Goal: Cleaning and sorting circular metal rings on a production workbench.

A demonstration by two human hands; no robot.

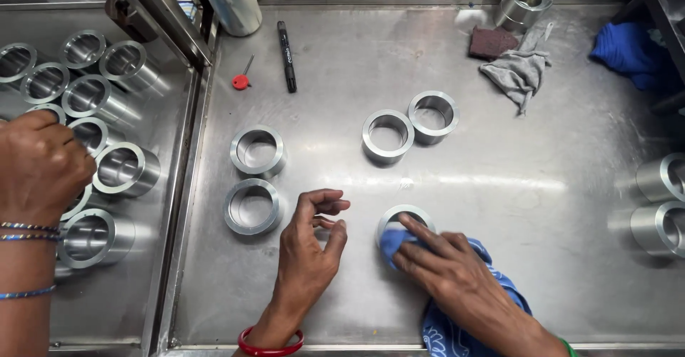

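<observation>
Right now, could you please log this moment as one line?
right hand: presses blue cloth on ring | left hand: empty, beside | co-worker's hand: on rings

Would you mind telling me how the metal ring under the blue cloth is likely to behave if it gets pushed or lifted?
The metal ring looks thick-walled and machined, so probably stiff and heavy for its size. It sits flat on its end on the polished steel table, so a push would likely slide it rather than roll or tip it. Its smooth surface may be slippery; the blue cloth under the right hand could help.

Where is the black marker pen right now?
The black marker pen lies near the far left of the steel table, beside a small red-handled tool.
</observation>
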